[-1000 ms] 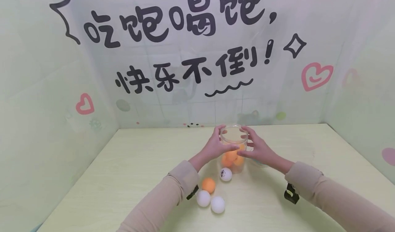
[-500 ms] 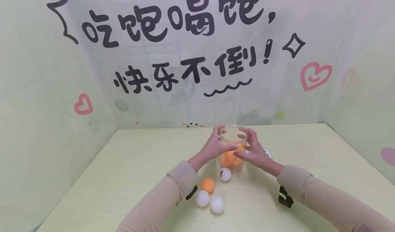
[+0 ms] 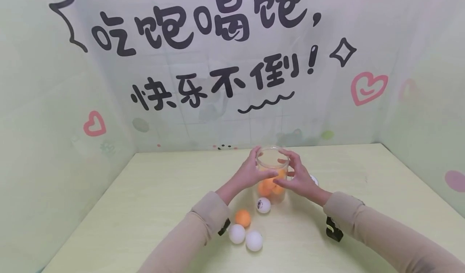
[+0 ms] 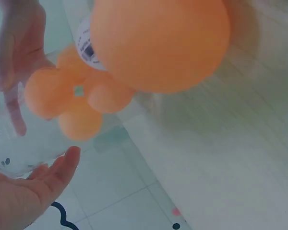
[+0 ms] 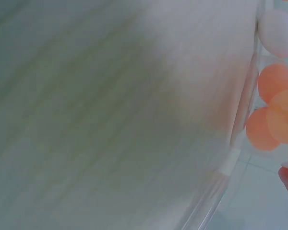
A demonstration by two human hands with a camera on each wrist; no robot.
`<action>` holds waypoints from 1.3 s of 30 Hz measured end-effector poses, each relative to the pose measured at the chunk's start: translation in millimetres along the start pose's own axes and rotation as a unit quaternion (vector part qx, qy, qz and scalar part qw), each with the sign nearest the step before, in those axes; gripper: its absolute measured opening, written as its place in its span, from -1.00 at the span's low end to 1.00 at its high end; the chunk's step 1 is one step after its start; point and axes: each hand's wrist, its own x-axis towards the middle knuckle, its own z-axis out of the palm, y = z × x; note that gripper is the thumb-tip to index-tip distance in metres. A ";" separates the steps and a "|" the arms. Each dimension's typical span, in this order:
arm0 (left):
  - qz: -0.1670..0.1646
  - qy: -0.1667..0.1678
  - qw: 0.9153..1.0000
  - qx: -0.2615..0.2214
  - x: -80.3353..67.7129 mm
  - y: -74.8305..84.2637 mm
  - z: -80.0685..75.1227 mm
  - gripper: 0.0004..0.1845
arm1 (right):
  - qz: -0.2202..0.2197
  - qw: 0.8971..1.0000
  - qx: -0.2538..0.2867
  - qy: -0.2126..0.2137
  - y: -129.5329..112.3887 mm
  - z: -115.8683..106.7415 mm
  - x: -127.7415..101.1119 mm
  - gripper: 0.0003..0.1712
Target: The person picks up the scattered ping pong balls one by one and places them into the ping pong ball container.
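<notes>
Creased pale cloth with black lettering (image 3: 232, 130) hangs behind a light wood-grained table (image 3: 167, 178). On it stands a clear cylindrical plastic jar (image 3: 272, 161) with orange balls inside (image 3: 268, 188). Left hand (image 3: 250, 172) and right hand (image 3: 300, 179) hold its sides, fingers curved around. One smooth orange ball (image 3: 242, 218) and three white balls (image 3: 254, 240) lie before it.

A pale wood-grain surface (image 3: 174, 180) meets a whitish back wall (image 3: 323, 113), lightly creased. Two rows of bold black Chinese writing (image 3: 227, 79) cross it, with a wavy line (image 3: 267, 103) beneath and a four-pointed star (image 3: 343, 52) to the right, above a pink heart (image 3: 368, 88). The left wall (image 3: 40, 164) and right wall (image 3: 425, 144) are pale green. Soft light leaves faint shadows on the surface.
</notes>
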 end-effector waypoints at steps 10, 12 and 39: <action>-0.137 -0.108 0.960 0.218 -26.2 -10.8 0.9 -0.22 | 0.010 1.000 -0.001 -0.004 -2.0 0.4 -0.7 -0.08; -0.132 -0.111 0.955 0.241 -30.6 -10.3 6.1 -0.39 | 0.012 1.000 -0.001 -0.005 -1.9 0.3 -0.5 -0.08; -0.128 -0.124 0.950 0.257 -37.5 -14.2 4.1 -0.77 | 0.047 0.999 -0.008 -0.010 -3.9 0.1 -1.1 -0.08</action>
